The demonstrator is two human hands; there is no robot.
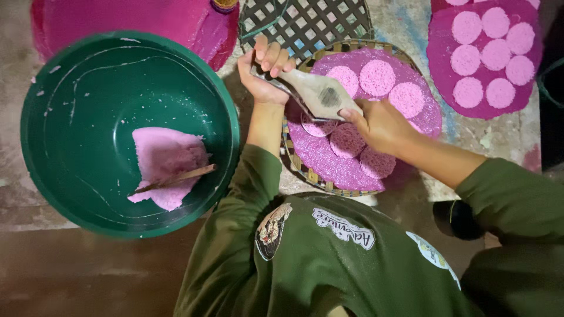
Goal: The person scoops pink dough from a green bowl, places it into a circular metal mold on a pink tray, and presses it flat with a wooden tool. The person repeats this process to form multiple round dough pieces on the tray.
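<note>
Both my left hand (265, 70) and right hand (379, 123) grip a metal scoop (320, 93) over pink discs (376, 76) on the woven tray (305, 167), right of a green basin (70, 100).

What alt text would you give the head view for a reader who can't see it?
Seen from above, a person's left hand and right hand hold a flat diamond-shaped tool over a round woven tray covered in pink granules and pink discs. To the left sits a green basin with a pink lump and a stick.
</note>
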